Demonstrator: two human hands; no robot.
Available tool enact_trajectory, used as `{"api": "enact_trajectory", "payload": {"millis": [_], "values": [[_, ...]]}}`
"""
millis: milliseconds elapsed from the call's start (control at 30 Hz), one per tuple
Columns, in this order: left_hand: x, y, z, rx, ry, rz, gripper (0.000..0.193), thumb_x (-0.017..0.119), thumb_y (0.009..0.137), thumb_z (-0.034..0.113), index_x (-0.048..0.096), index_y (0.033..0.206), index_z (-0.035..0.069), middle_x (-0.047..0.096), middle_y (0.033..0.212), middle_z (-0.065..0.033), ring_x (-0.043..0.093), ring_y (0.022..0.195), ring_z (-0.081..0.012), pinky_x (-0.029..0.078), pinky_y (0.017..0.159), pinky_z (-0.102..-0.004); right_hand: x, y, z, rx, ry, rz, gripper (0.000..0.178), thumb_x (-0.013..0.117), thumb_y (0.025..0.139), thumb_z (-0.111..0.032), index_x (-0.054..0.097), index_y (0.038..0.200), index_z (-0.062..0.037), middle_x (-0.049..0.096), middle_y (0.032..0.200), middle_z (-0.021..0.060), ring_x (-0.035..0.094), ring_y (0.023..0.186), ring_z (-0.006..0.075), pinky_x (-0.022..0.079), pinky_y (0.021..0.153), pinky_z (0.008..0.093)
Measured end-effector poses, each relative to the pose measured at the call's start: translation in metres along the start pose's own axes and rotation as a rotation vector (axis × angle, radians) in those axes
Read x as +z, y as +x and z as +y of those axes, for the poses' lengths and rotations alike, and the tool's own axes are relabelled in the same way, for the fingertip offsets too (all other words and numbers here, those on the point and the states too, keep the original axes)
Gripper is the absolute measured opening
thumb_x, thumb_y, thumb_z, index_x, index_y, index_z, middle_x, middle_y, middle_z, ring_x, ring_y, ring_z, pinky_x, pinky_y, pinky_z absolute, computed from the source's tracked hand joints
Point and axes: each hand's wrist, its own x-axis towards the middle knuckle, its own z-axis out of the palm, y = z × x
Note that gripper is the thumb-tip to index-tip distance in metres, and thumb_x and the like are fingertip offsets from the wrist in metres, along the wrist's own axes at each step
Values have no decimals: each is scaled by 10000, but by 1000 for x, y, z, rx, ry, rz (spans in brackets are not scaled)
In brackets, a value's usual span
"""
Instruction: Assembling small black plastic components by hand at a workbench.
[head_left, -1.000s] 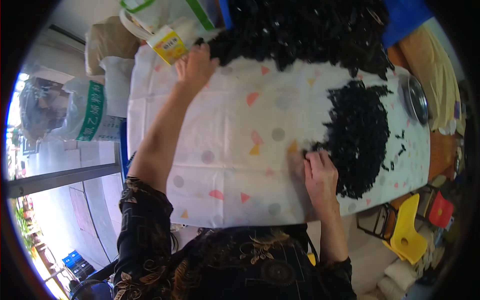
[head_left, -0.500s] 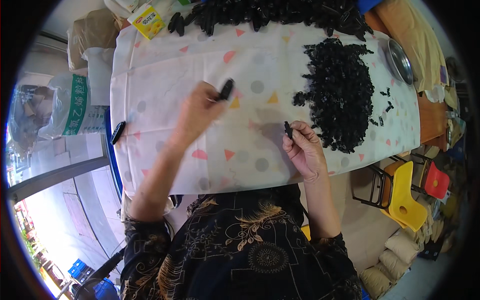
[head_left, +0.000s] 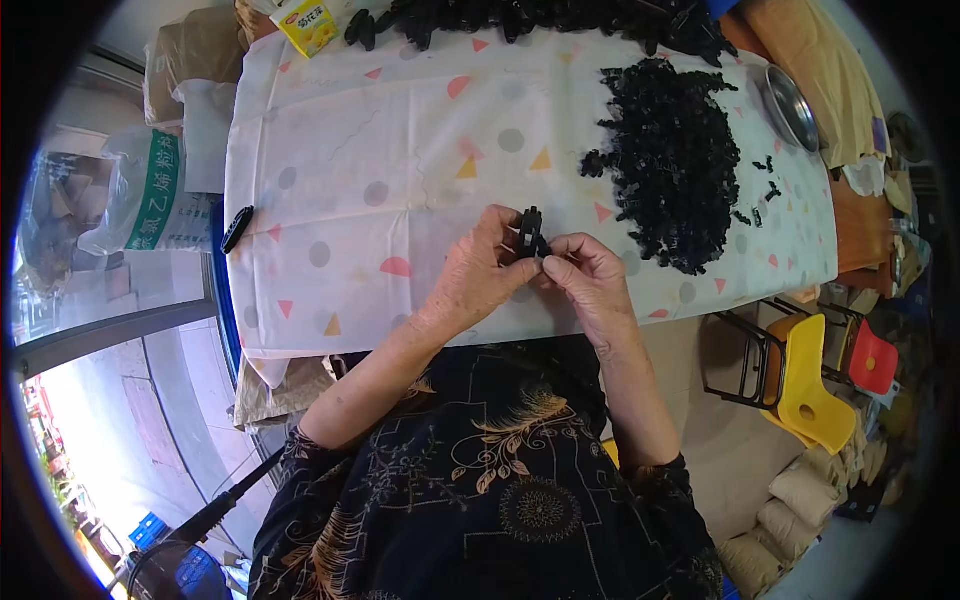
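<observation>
My left hand (head_left: pixel 473 275) grips an elongated black plastic part (head_left: pixel 531 228), held upright just above the table's near side. The fingers of my right hand (head_left: pixel 592 286) are pinched at the lower end of that part, on a small black plastic piece (head_left: pixel 544 248) mostly hidden by the fingertips. The two hands nearly touch. A heap of small black pieces (head_left: pixel 676 165) lies beyond my right hand. Along the far edge is a pile of longer black parts (head_left: pixel 520 22). One oval black part (head_left: pixel 237 229) lies alone at the table's left edge.
A patterned white cloth (head_left: pixel 350 240) covers the table. A metal bowl (head_left: pixel 790 108) stands at the right, near a few loose black bits (head_left: pixel 757 217). At the far left is a yellow box (head_left: pixel 306 28). A yellow chair (head_left: pixel 815 385) and a red chair (head_left: pixel 873 358) are at right.
My left hand has come right and nearer with the longer black part, meeting my right hand. My right hand has shifted slightly left, bringing the small piece against that part.
</observation>
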Motion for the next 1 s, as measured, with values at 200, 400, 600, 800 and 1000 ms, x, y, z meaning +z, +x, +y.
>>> {"api": "enact_trajectory", "payload": {"millis": [200,400,600,800,1000], "values": [[8,-9,5,87,117,84,539,676,771,15,389,1227,7,644,888,-119,662,792,-164,526,681,-295,8,-4,12,-119,-76,86,57,654,852,-33,625,900,-29,596,948,11,558,860,90,444,801,227],[8,-9,12,106,238,101,562,678,767,16,387,1247,28,642,805,-129,679,731,-204,527,655,-298,20,-2,18,-216,97,105,33,658,849,-37,639,875,-33,561,1093,44,523,962,98,406,893,258],[6,-8,13,90,183,69,558,661,773,6,381,1255,34,638,819,-121,678,753,-199,525,665,-298,20,2,20,-205,92,106,45,652,857,-38,625,893,-38,561,1082,38,522,958,99,410,882,251],[0,-7,21,26,149,-10,532,641,775,53,382,1241,56,655,859,-148,681,812,-295,532,708,-358,24,4,19,-224,17,126,177,619,876,-22,570,1046,-28,580,1021,19,533,940,94,428,865,238],[-4,1,13,49,68,-26,563,594,801,-29,349,1298,75,656,926,-132,653,829,-201,517,708,-309,23,19,10,-131,-65,12,290,582,873,36,529,1158,23,630,1063,83,604,979,142,490,884,277]]}}
